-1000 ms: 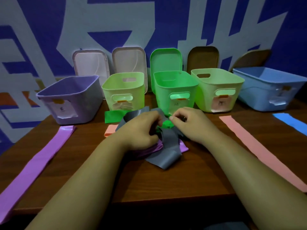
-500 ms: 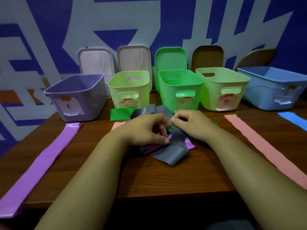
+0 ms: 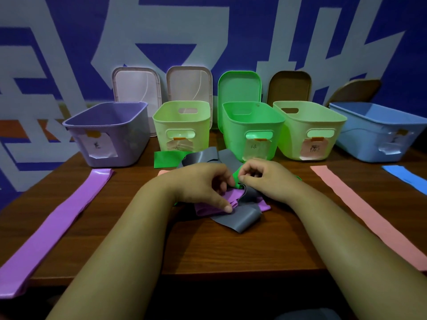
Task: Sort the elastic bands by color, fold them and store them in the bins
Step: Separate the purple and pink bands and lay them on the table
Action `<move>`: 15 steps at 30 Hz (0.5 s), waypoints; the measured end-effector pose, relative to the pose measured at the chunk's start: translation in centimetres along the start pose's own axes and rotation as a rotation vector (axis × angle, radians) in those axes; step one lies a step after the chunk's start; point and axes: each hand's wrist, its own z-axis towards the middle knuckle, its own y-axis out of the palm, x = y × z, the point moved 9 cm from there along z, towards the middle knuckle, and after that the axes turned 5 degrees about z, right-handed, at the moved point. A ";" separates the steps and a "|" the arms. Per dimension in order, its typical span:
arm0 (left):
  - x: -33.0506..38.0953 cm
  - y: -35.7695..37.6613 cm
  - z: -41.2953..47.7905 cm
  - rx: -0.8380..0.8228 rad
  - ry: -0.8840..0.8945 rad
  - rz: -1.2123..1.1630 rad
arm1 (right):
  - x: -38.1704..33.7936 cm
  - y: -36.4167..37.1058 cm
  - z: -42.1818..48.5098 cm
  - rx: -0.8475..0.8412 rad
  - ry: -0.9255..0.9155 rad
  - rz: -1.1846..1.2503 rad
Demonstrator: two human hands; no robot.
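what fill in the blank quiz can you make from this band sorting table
The far-left band is ___.
The far-right bin is ___.
The flat band nearest the right hand is ___.
The table holds ___ bins.
Missing words: purple; blue; pink; five.
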 end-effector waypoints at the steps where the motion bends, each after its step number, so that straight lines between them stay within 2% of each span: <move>1: -0.1 0.3 0.1 -0.014 -0.007 0.016 | 0.1 0.0 0.0 0.001 0.003 -0.002; 10: -0.5 -0.8 0.1 0.062 0.004 -0.020 | 0.1 -0.1 -0.1 -0.009 0.004 0.027; 15: 0.1 -3.3 -0.2 0.342 0.042 0.021 | 0.3 0.0 0.0 -0.020 0.005 0.051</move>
